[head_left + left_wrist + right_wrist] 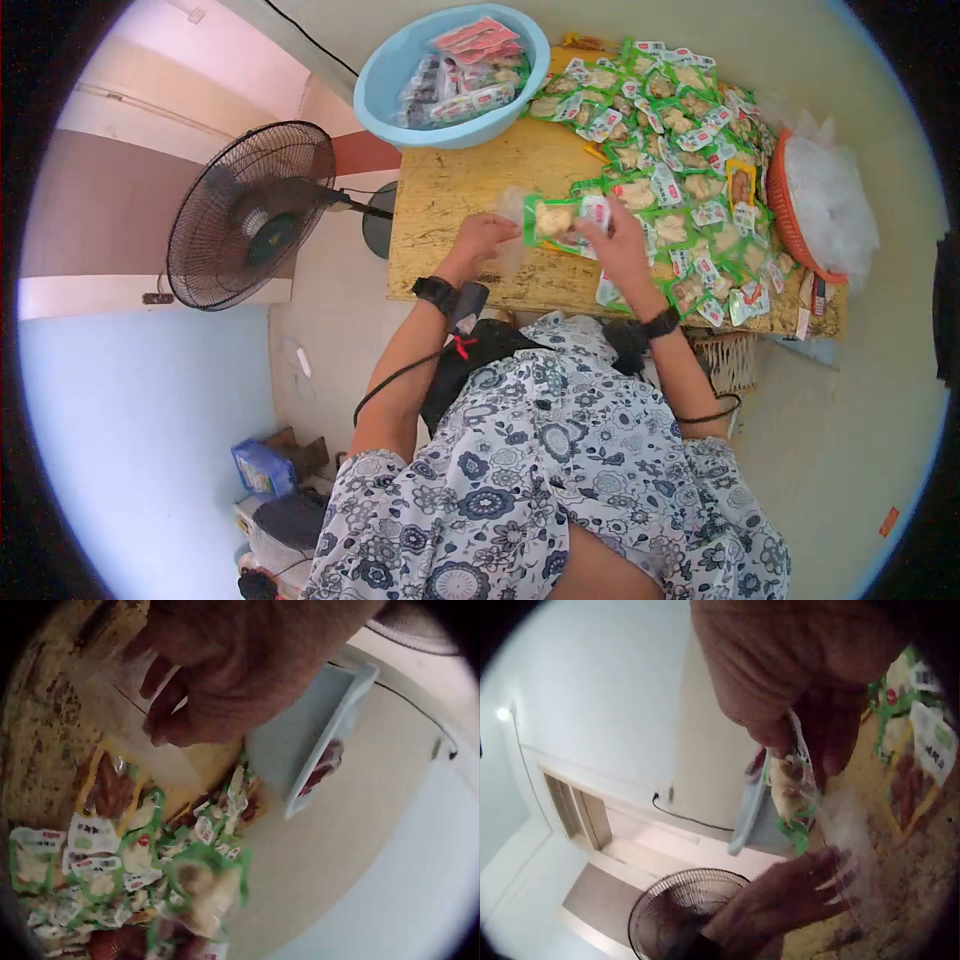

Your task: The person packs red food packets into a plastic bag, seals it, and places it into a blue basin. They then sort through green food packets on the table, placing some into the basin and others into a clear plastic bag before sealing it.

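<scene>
The left hand (483, 240) had the thin edge of a clear plastic bag (512, 206) pinched between thumb and fingertips, the hand nearly closed over the film. The right hand (622, 248) gripped a green-edged snack packet (554, 219) by its white-labelled end, thumb against the near face and fingers behind. That packet was held up over the front part of the worn yellow wooden table (450, 185), between the two hands, its pale, lumpy contents showing through the clear window. Its free end met the bag, though the film was too blurred to tell whether the packet lay inside the mouth or only against it. Beside and beyond the right hand, many more green-edged packets (675, 232) lay spread and overlapping across the right side of the table, with a yellow-edged packet (741, 186) of brown food on top of them. At the table's far left corner stood a light-blue basin (378, 100) holding pink and dark packs (476, 42). At the right edge, an orange-red basket (781, 205) leaned on its side, stuffed with clear plastic bags (828, 200). A black floor fan (250, 215) stood left of the table.
</scene>
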`<state>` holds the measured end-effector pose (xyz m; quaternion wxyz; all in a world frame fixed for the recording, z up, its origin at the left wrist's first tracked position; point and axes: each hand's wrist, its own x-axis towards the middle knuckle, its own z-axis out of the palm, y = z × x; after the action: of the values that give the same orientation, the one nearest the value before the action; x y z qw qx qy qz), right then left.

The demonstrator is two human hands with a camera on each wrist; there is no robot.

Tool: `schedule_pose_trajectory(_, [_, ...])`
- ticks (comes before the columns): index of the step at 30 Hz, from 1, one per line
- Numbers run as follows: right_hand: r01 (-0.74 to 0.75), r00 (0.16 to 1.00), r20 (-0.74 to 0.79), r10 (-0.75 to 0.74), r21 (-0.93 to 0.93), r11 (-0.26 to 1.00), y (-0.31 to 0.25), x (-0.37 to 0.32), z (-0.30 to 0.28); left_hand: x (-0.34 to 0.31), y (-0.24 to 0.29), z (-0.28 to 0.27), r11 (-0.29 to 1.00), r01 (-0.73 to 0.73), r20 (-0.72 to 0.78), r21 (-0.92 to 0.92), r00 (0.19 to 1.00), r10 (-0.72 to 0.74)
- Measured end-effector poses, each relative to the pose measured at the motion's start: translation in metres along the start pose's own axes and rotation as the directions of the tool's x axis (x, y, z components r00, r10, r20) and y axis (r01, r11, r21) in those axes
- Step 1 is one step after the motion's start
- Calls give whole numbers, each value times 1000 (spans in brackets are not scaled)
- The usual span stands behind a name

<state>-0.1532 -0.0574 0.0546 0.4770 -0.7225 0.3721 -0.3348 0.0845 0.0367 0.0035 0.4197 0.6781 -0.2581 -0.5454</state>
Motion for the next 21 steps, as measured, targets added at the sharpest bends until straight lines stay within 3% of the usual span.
schedule_pose_trajectory(3, [-15,1000,-25,11,-164,986,5,4,22,-7,7,5,999,46,-16,-22,999,-46])
schedule_pose_trajectory(6, [66,995,-31,-95,-518,853,17,4,18,-8,12,7,997,38,-19,-67,999,-40])
schedule_pose_trajectory(9, [-15,998,-59,-20,-539,842,22,2,4,-13,10,3,986,15,6,-166,1000,-14])
schedule_pose_trajectory(17, [29,980,-174,-101,-374,927,-13,-17,7,-7,10,14,992,21,-6,-126,1000,-22])
schedule_pose_trajectory(20, [52,972,-207,-110,-268,962,-38,-29,0,-8,7,18,949,-56,19,-310,998,65])
schedule_pose_trajectory(21, [64,970,-217,-114,-225,972,-41,-32,-2,-6,7,22,955,-55,-1,-290,998,57])
